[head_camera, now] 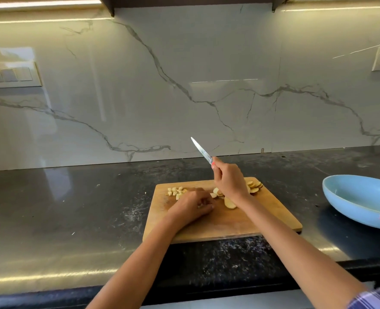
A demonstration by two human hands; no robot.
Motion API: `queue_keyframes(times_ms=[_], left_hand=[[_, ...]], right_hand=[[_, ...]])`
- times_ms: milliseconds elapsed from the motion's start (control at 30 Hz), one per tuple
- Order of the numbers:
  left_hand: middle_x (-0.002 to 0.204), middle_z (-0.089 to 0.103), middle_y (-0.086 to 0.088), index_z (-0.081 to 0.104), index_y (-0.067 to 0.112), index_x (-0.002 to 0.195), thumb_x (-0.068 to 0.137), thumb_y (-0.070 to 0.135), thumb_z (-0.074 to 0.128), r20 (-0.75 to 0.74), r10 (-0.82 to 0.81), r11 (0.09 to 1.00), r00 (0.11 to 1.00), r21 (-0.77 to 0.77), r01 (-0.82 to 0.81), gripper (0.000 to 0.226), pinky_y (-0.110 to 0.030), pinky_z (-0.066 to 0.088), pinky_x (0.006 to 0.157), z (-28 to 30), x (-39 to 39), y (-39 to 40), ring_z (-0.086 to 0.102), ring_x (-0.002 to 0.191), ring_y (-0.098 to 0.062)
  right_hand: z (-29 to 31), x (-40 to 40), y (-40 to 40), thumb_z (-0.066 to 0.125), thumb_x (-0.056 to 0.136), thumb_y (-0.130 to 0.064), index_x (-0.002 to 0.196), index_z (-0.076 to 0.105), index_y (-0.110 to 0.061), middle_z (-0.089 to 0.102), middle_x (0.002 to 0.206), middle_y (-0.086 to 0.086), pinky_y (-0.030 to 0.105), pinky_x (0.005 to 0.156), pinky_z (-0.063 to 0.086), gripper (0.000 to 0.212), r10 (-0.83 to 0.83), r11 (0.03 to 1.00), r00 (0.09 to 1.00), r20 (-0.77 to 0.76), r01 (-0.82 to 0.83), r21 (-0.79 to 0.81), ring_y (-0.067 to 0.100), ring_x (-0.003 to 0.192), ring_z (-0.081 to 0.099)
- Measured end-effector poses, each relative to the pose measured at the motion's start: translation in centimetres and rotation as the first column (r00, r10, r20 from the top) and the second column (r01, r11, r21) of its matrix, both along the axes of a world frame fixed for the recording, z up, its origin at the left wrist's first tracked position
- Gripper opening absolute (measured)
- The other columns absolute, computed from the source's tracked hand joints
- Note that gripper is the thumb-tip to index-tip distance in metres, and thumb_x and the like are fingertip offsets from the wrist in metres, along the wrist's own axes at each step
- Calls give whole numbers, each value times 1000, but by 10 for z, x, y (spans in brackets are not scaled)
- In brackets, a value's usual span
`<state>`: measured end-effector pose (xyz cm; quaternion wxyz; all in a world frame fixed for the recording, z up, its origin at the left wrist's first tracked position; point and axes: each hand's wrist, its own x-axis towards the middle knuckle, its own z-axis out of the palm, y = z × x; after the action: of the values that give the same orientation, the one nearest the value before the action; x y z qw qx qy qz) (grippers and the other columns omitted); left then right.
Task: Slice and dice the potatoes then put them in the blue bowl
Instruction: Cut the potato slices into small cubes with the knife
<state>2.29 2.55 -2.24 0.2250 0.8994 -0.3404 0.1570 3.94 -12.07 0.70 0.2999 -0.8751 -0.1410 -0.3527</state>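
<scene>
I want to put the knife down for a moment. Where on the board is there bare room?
The near half of the board, between the arms and its front edge, is bare, as is the near right corner. The far strip is crowded: diced pieces far left, slices far right, left hand over the middle. The right hand holds the knife raised.

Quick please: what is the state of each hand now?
Left hand: fingers curled on potato pieces on the cutting board.
Right hand: grips the knife, blade raised.

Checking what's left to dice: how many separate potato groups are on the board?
3: diced pieces far-left, slices far-right, more slices mid-board beside the right hand. Hands may hide others.
</scene>
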Motion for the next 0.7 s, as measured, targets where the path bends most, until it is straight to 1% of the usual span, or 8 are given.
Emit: queue_keyframes(times_ms=[100, 233, 300, 400, 467, 533, 633, 700], left_hand=[[102, 62, -6, 65, 11, 99, 90, 23, 59, 51, 109, 991, 993, 67, -112, 16, -19, 38, 75, 2, 16, 15, 54, 94, -18], [109, 63, 0, 66, 15, 101, 90, 27, 58, 141, 238, 961, 961, 106, -254, 18, -31, 37, 86, 7, 37, 33, 52, 106, -18], [103, 67, -2, 70, 14, 98, 89, 22, 61, 102, 255, 967, 962, -22, -254, 15, -32, 42, 82, 11, 44, 41, 57, 97, -19], [84, 68, 4, 74, 10, 91, 85, 11, 65, -10, 231, 949, 973, -218, -227, 11, -17, 42, 67, 21, 44, 51, 58, 74, -9], [74, 65, 12, 74, 15, 84, 80, 13, 71, -100, 180, 941, 979, -272, -201, 6, -9, 41, 63, 26, 35, 54, 57, 67, 1], [73, 65, 14, 70, 23, 75, 72, 16, 77, -193, 97, 953, 977, -264, -146, 10, -8, 42, 60, 28, 25, 54, 58, 64, 4], [72, 67, 13, 70, 27, 69, 61, 23, 85, -327, 41, 983, 944, -156, -97, 18, -7, 42, 59, 23, 16, 49, 57, 63, 8], [71, 67, 15, 71, 25, 71, 62, 22, 85, -308, 81, 986, 948, -113, -121, 17, -7, 41, 60, 20, 18, 49, 56, 63, 6]], right_hand=[[-9, 8, -7, 45, 98, -11, 126, 57, -1, 52, 64, -4, 11, 44, 39, 32, -4, 999, 1000, 9, 4, 51, 0, 42, 40], [-11, 10, -20, 46, 97, -8, 121, 59, 2, 56, 61, 1, 13, 39, 37, 29, -48, 991, 997, 55, 40, 131, 3, 42, 43], [-10, 10, -25, 47, 97, -6, 116, 61, 6, 64, 66, 13, 12, 39, 33, 27, -78, 979, 994, 75, 63, 193, 6, 46, 46], [-10, 10, -25, 47, 97, -6, 112, 62, 7, 67, 75, 20, 18, 45, 39, 25, -87, 975, 991, 100, 64, 215, 14, 53, 52], [-10, 10, -23, 47, 97, -7, 114, 61, 7, 68, 79, 20, 17, 45, 38, 26, -73, 980, 993, 97, 54, 191, 14, 55, 54], [-11, 9, -22, 47, 97, -7, 118, 60, 5, 69, 83, 19, 16, 46, 39, 28, -60, 983, 994, 97, 42, 177, 14, 58, 55], [-12, 8, -22, 47, 97, -7, 119, 59, 5, 69, 85, 19, 15, 47, 39, 28, -62, 982, 993, 99, 43, 186, 13, 60, 55], [-12, 6, -24, 47, 97, -7, 120, 59, 5, 69, 85, 18, 15, 48, 40, 28, -70, 980, 993, 97, 50, 195, 14, 61, 56]])
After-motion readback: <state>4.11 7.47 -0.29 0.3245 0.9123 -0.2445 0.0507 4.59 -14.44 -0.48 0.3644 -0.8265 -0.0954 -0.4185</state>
